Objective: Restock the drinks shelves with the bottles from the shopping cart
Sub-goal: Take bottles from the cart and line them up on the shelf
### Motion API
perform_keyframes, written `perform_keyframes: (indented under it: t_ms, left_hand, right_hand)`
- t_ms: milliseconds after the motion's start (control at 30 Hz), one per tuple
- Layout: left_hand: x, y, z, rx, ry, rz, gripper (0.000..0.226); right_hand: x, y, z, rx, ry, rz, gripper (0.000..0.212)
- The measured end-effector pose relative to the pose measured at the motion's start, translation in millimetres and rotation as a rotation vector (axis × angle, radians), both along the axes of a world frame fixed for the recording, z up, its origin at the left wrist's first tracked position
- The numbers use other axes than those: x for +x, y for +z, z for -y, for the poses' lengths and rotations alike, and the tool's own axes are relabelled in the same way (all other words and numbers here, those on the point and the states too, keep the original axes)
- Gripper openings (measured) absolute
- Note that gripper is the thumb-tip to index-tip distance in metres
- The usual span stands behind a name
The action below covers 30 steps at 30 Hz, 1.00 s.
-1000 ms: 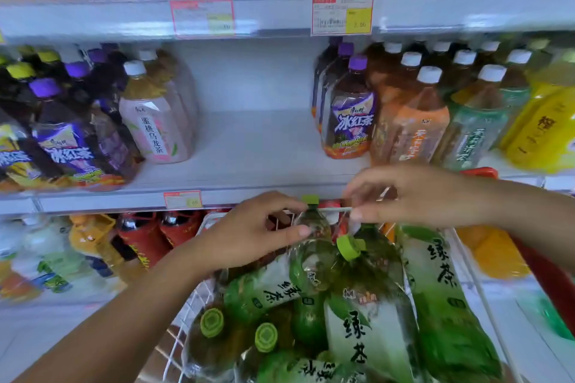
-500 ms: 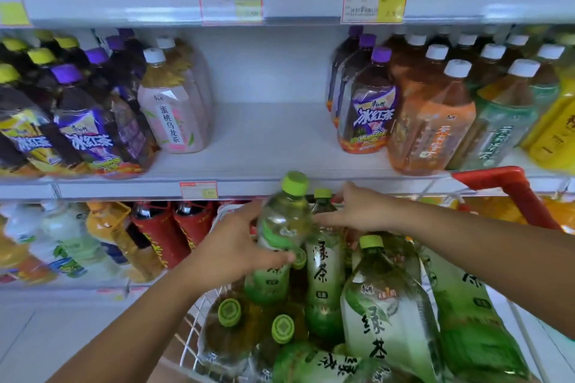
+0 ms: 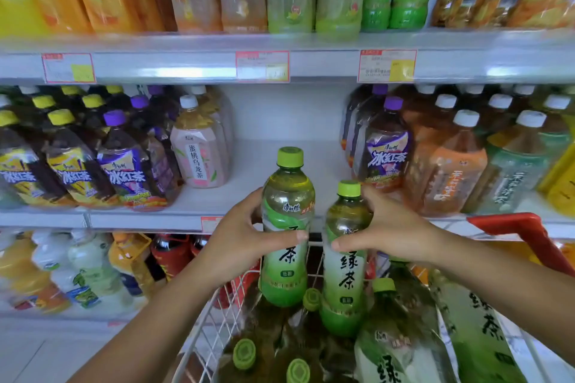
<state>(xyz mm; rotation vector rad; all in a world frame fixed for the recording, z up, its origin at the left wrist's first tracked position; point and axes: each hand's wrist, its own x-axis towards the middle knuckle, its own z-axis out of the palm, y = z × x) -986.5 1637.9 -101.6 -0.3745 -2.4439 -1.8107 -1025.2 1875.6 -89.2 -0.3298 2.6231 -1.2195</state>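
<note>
— The left hand was clamped round one green tea bottle, the right hand round another, both lifted above the shopping cart.

— Risky: they stood just beside each other and might knock together, or topple the purple-capped bottles flanking the shelf gap.

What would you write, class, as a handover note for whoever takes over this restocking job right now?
Left hand: holds one green tea bottle, upright, above the cart.
Right hand: holds a second green tea bottle, upright, slightly lower.
Shopping cart: several more green tea bottles lie inside.
Done: two bottles lifted out.
Left: place both; the empty gap on the middle shelf looks likeliest. Then unload the rest.
</note>
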Motion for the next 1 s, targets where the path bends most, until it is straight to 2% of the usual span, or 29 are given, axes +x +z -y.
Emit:
perform_keyframes:
  t_ms: [100, 200, 267, 367, 467, 567, 700, 767, 867, 1000]
  left_hand:
    - [-12.5, 35.6, -9.3, 0.044, -0.048, -0.109, 0.049]
    - [-29.5, 74.1, -19.6, 0.06, -0.056, -0.238, 0.045]
    - [-41.8, 96.4, -26.2, 0.078, -0.035, -0.321, 0.04]
    - [-55.0, 128.0, -36.1, 0.117, 0.017, -0.421, 0.043]
    - [-66.5, 159.5, -45.2, 0.076, 0.043, -0.518, 0.04]
    - [-81.2, 182.6, -52.0, 0.062, 0.039, -0.534, 0.03]
    - [-100.7, 184.0, -55.2, 0.06, 0.094, -0.535, 0.027]
    - [-106.8, 178.7, -55.7, 0.064, 0.138, -0.553, 0.039]
    - [-114.2, 174.0, -55.7, 0.084, 0.182, -0.583, 0.046]
    - [-121.7, 170.8, -54.1, 0.075, 0.198, -0.585, 0.04]
  right_hand:
    - [3.9, 34.5, -12.6, -0.168, -0.036, -0.108, 0.085]
    - [11.9, 76.6, -25.1, -0.304, -0.125, -0.305, 0.057]
    - [12.9, 102.8, -35.3, -0.37, -0.189, -0.456, 0.055]
    - [10.5, 143.6, -48.6, -0.462, -0.276, -0.665, 0.054]
    - [7.9, 185.5, -58.2, -0.564, -0.318, -0.845, 0.039]
    - [-1.1, 219.6, -62.6, -0.642, -0.344, -1.006, 0.044]
    - [-26.6, 249.4, -58.2, -0.599, -0.321, -1.103, 0.051]
    - [-44.3, 255.1, -54.1, -0.538, -0.304, -1.109, 0.052]
    - [-75.8, 257.2, -46.7, -0.459, -0.303, -1.042, 0.06]
    - [-120.9, 260.1, -42.5, -0.483, -0.33, -0.934, 0.069]
